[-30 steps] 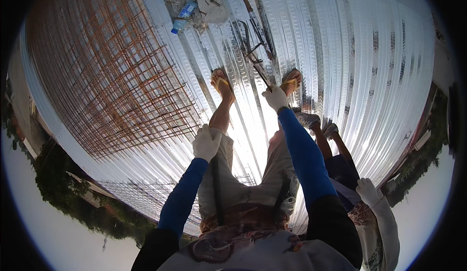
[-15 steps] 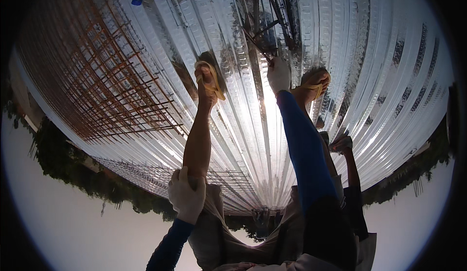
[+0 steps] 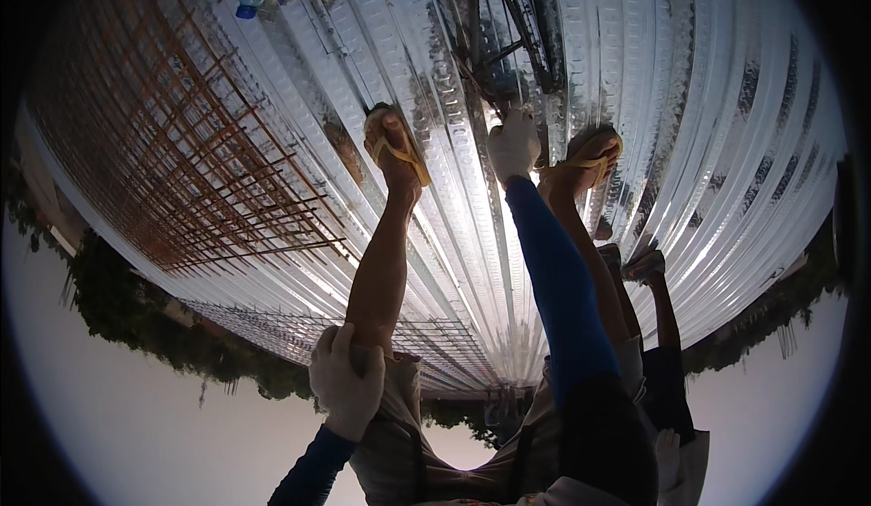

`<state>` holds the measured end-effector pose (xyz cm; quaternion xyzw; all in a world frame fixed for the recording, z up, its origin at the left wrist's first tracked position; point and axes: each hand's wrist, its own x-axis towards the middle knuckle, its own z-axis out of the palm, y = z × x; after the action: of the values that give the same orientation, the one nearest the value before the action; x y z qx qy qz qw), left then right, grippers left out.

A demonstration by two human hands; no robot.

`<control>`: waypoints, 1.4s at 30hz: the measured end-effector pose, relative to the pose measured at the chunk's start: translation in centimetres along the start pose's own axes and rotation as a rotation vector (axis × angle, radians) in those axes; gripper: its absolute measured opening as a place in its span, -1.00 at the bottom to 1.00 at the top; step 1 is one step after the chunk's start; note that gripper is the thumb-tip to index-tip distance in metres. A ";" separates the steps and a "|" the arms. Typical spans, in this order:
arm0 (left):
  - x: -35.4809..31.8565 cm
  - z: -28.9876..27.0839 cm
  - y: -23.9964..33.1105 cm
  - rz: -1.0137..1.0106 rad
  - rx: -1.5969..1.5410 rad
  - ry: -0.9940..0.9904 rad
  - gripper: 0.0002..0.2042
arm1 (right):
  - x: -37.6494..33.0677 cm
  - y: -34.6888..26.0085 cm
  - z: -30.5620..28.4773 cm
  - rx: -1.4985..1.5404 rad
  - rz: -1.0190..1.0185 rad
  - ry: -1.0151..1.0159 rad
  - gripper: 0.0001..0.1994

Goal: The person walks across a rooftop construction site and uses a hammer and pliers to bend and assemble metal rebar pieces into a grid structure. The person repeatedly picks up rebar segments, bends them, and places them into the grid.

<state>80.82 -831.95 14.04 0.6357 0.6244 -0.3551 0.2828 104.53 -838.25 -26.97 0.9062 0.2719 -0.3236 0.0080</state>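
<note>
Left hand [image 3: 347, 382], gloved, just chilling on the left knee while the gloved right hand [image 3: 514, 146] grips a thin dark rod [image 3: 478, 86] down near the yellow flip-flops [image 3: 419, 168], all on shiny ribbed metal decking [image 3: 689, 61] with a rusty rebar grid [image 3: 209, 152] off left.

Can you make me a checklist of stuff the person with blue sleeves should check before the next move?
1. Left hand gloved and steady: ok; it rests on the left leg, around the knee.
2. Right hand gloved: ok.
3. Right hand's grip: cannot tell; its fingertips are hidden, near dark metal bars.
4. Closed footwear: not ok; the yellow flip-flops are open.
5. Feet off the rusty rebar mesh: ok; it lies to their left.
6. Safe space from the co-worker on the right: cannot tell.
</note>
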 end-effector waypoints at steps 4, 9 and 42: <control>0.0 0.4 0.1 0.020 -0.019 -0.006 -0.51 | -1.1 0.1 -0.3 0.198 -0.115 -0.119 -0.70; 1.0 0.6 -0.2 0.036 -0.014 -0.030 -0.50 | 2.1 -0.9 0.3 0.220 -0.235 0.108 -0.74; 15.8 7.1 10.4 -0.351 -1.809 -0.282 -0.70 | 14.8 -4.0 -8.8 -0.231 -0.144 0.049 -0.67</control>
<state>89.95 -828.90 -3.70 0.0211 0.7106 0.1547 0.6860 117.16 -825.93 -28.11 0.8852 0.3716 -0.2677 0.0823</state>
